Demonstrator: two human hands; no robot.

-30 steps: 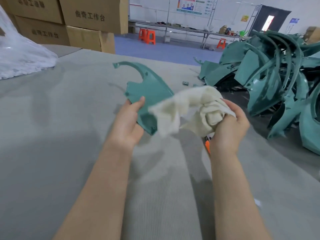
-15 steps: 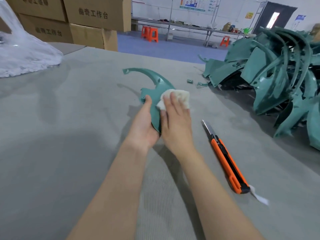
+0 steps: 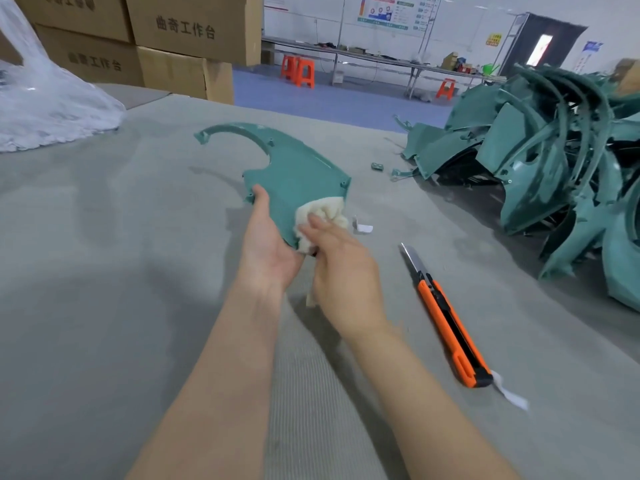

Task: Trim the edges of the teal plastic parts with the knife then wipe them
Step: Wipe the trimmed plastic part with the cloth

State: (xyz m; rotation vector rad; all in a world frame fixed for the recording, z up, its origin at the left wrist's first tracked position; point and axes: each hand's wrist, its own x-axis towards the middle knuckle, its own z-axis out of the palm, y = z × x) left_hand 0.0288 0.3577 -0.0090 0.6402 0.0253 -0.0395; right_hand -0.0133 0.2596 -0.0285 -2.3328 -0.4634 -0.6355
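A flat teal plastic part (image 3: 294, 168) with a long curved arm is held tilted above the grey table (image 3: 104, 271). My left hand (image 3: 266, 244) grips its near lower edge, thumb on top. My right hand (image 3: 343, 271) holds a cream cloth (image 3: 322, 216) and presses it against the part's near right corner. An orange utility knife (image 3: 450, 323) with its blade extended lies on the table to the right of my right arm, untouched.
A big heap of teal parts (image 3: 554, 161) fills the right side of the table. A clear plastic bag (image 3: 45, 98) lies at far left, cardboard boxes (image 3: 166, 46) behind it. Small plastic scraps (image 3: 362, 227) lie near the knife.
The cloth has slid from the part's middle down to its near right corner, with my right hand drawn back toward me. The part now shows more of its face.
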